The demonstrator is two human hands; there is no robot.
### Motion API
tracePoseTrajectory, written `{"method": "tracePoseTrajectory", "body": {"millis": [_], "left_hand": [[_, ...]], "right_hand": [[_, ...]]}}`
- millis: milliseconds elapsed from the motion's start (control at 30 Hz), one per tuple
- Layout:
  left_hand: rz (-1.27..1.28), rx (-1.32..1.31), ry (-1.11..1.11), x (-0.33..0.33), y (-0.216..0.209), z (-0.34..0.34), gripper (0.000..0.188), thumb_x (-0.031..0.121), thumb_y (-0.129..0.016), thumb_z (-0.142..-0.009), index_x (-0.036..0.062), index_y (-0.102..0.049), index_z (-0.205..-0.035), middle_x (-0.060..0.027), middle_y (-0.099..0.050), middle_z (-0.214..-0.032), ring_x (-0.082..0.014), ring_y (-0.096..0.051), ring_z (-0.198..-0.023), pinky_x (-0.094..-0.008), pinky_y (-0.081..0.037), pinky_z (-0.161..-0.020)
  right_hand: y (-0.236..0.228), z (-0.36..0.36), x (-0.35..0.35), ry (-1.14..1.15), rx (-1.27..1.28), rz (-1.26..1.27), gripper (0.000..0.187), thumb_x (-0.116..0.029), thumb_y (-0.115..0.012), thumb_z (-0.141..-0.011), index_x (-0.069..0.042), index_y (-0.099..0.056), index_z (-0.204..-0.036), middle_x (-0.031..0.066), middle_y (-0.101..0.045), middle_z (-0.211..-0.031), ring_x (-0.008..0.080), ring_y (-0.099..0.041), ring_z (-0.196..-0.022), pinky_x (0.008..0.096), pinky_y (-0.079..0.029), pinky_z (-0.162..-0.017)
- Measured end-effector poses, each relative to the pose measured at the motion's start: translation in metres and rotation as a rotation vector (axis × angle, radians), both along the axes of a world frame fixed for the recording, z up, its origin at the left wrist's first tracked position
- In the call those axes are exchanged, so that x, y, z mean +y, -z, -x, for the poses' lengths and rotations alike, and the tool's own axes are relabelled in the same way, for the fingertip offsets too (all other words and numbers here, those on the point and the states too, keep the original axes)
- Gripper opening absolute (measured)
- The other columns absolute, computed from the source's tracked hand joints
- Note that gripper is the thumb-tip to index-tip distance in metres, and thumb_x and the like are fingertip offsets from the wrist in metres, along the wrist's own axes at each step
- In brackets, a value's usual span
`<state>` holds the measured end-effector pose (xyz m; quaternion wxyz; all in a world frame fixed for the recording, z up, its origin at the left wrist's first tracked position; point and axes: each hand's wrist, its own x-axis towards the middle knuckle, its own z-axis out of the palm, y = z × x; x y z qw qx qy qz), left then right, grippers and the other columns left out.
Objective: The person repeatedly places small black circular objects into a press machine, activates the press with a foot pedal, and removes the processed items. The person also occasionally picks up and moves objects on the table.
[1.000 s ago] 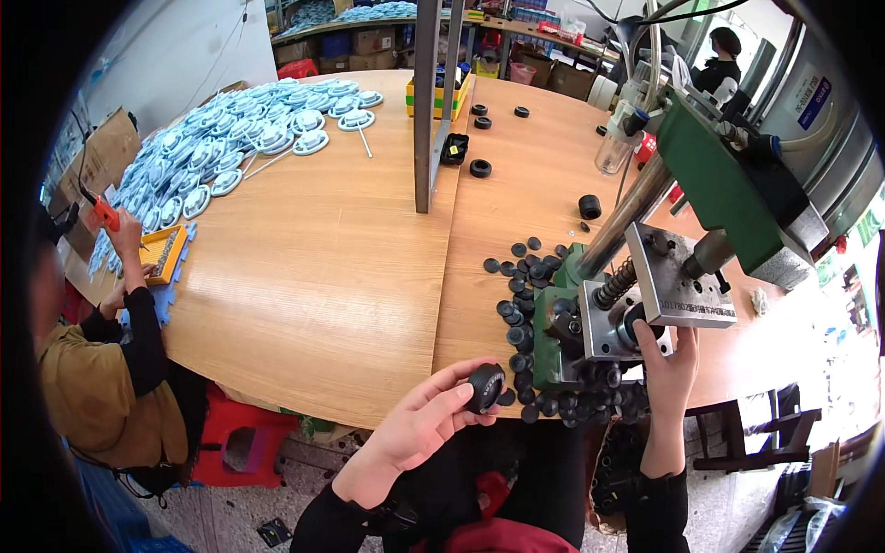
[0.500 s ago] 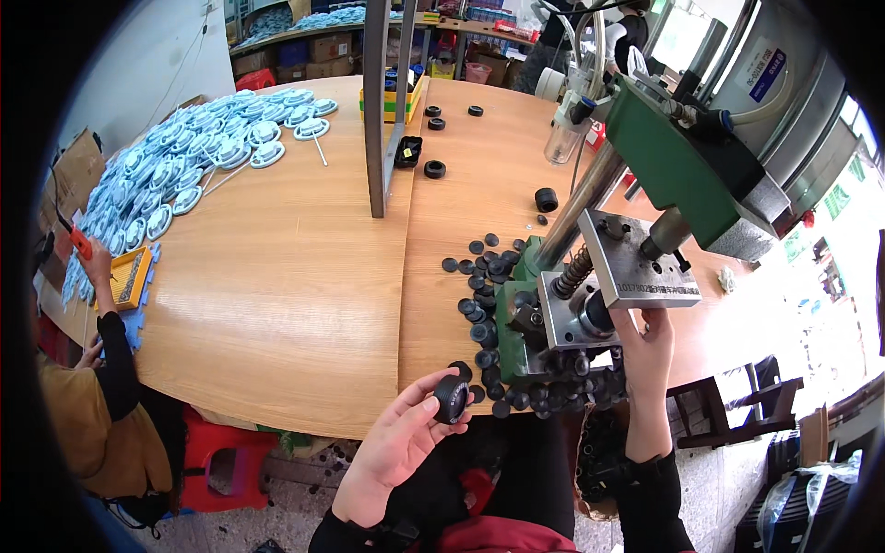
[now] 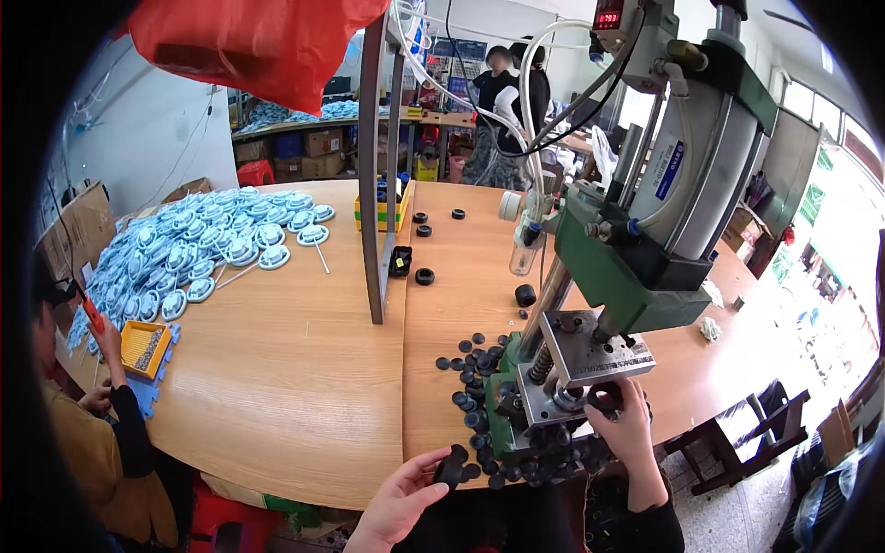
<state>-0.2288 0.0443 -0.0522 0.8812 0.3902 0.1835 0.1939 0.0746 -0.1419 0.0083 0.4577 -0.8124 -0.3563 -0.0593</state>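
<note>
Pinched in the fingers of my left hand (image 3: 406, 498) is a small black tyre (image 3: 450, 468), just off the table's front edge. My right hand (image 3: 629, 426) reaches to the green bench press (image 3: 613, 263) and grips another black tyre (image 3: 606, 396). That tyre sits at the right side of the round die (image 3: 570, 398), below the raised steel plate (image 3: 595, 346); whether it touches the die I cannot tell. Many small black discs (image 3: 472, 398) lie heaped around the press base, some partly hidden by my right hand.
A metal post (image 3: 371, 175) rises from the table (image 3: 286, 387). Pale blue parts (image 3: 198, 244) pile up at the left, where a co-worker's hand (image 3: 109, 341) holds a red-handled tool near a yellow tray (image 3: 146, 348). A red bag (image 3: 258, 46) hangs overhead. A dark stool (image 3: 737, 433) stands right.
The view has tilted upward, bringing in the red bag and the press top. My right hand's tyre has shifted from the die toward the right. My left hand has turned its tyre.
</note>
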Motion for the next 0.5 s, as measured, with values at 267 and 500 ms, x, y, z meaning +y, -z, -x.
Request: {"method": "tracePoseTrajectory", "body": {"millis": [267,500], "left_hand": [[-0.963,0.055,-0.006,-0.006,-0.047,-0.071,0.064,0.018,-0.083,-0.087,0.0034,-0.056,-0.143,-0.0104,-0.063,-0.126,-0.0197,-0.065,-0.110,-0.0324,-0.053,-0.097],[-1.142,0.129,-0.121,-0.032,-0.056,-0.153,0.058,0.019,-0.084,-0.086,0.0013,-0.062,-0.136,-0.0124,-0.063,-0.126,-0.0213,-0.068,-0.098,-0.0332,-0.057,-0.089]], "right_hand": [[0.124,-0.059,-0.169,0.307,0.219,0.113,0.069,-0.016,-0.088,-0.070,0.000,-0.061,-0.133,0.0146,-0.069,-0.119,0.0266,-0.069,-0.106,0.0369,-0.055,-0.093],[0.247,-0.089,-0.294,0.497,0.269,0.218,0.090,-0.022,-0.092,-0.067,-0.004,-0.052,-0.146,0.0226,-0.060,-0.137,0.0378,-0.058,-0.129,0.0434,-0.046,-0.111]]}}
